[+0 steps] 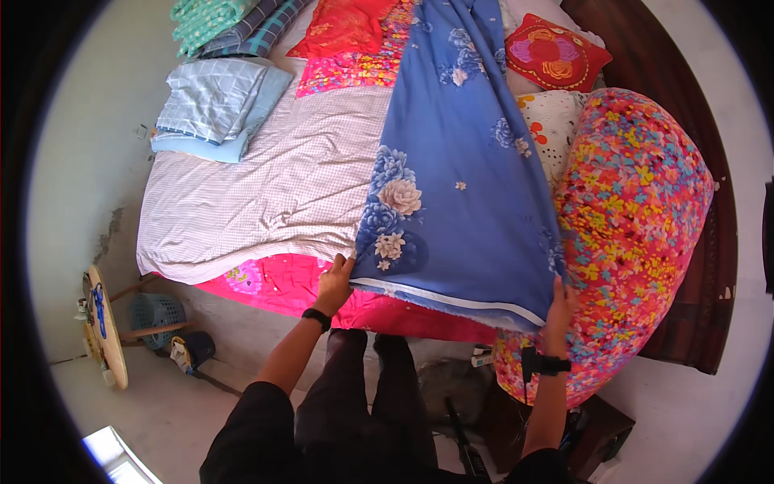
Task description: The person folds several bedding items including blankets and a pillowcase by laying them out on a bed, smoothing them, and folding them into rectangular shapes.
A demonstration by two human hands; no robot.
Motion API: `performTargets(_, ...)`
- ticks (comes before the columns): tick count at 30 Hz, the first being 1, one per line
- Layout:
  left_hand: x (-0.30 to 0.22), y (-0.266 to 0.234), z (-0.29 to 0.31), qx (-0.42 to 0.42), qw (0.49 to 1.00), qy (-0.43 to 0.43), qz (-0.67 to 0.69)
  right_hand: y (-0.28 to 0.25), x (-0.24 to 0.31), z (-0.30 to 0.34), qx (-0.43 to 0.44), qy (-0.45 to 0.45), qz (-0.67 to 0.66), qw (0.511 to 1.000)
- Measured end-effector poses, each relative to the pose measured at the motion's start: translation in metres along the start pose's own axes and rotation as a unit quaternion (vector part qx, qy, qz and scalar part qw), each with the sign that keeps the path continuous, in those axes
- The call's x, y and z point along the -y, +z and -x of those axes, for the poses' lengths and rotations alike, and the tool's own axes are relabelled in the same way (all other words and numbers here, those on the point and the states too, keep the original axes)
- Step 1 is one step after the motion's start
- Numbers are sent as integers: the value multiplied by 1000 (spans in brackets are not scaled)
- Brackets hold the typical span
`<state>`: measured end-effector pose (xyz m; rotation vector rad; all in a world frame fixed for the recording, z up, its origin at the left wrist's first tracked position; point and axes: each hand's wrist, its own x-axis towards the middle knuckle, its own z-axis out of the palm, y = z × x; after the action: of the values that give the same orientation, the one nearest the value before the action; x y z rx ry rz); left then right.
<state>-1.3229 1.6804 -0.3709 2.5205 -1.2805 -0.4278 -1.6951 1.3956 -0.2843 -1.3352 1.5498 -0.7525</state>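
Note:
A long blue cloth with printed flowers, like a bed sheet [468, 218], stretches across the bed from the far side to its near edge. White trim runs along its near end, where a fuzzy blue border shows. My left hand [335, 284] is closed on the near left corner of this sheet. At the near right corner, my right hand [558, 315] grips the sheet's edge, its fingers partly hidden. Under the sheet lie a pale checked bedsheet [266, 194] and a bright pink floral cover [290, 278] hanging over the near side.
A bulging multicoloured floral bundle [637, 210] stands at the right, by the dark wooden headboard [685, 97]. Folded light-blue cloths [214, 105] lie at the far left. Beyond the bundle is a red cushion [556, 52]. A skateboard [105, 327] and a blue basket [156, 319] are at lower left.

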Motion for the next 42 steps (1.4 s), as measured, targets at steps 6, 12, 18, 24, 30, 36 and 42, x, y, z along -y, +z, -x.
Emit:
performTargets(6,20,-67,29,-67,995,66,18,-16,13,31,-133,-111,18,985)
performTargets(12,41,-60,19,64,992,108,-2,24,-98,14,-41,-158,232,959)
performTargets(18,85,-2,-9,116,990,76,-14,79,-115,10,6,-76,367,927)
performTargets(24,103,22,-8,102,995,-10,3,89,-163,5,17,-108,343,933)
performTargets(30,99,39,-12,107,993,-47,2,86,-166,-23,-11,-88,74,993)
performTargets(36,99,23,-13,-123,966,-29,226,88,-8,-21,86,19,-266,960)
performTargets(42,98,57,-19,-137,850,-221,457,117,-97,-28,36,32,-144,988)
